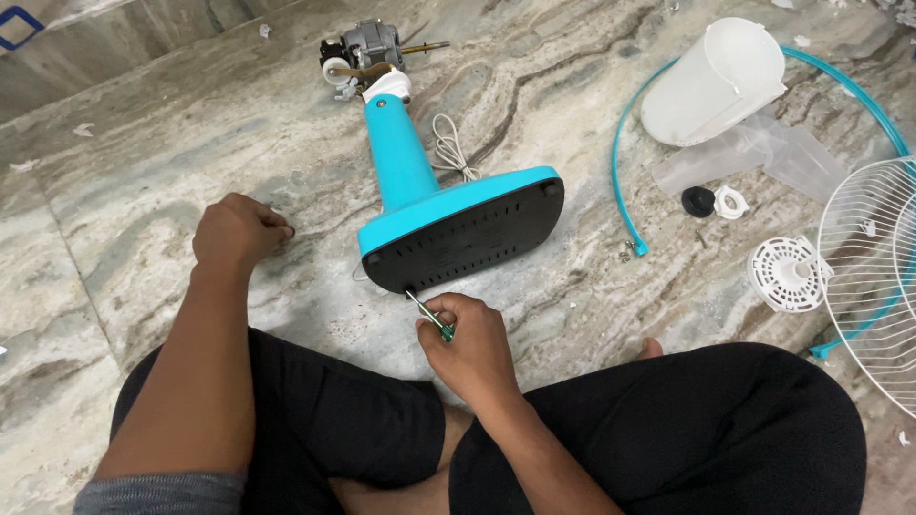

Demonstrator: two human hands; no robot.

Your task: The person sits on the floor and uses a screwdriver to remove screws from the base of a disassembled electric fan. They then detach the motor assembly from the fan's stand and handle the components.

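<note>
1. The right hand grips a green-handled screwdriver, its tip at the black underside of the turquoise fan stand lying just ahead.
2. The left hand rests curled on the floor, holding nothing.
3. A white grille lies well to the right.

You've got two hands in view: right hand closed around one green-handled screwdriver, left hand fisted on the marble floor, well off to the left of the grip. One blue fan stand right at the screwdriver tip, black underside facing you, one motor at its far end, one white cord beside the column. Out to the right of the grip: one white wire guard, one blue rim ring, one white motor cover, one clear blade piece, one black knob, one white nut, one round white vented cap. Screws near the ring's end are too small to count.
</note>
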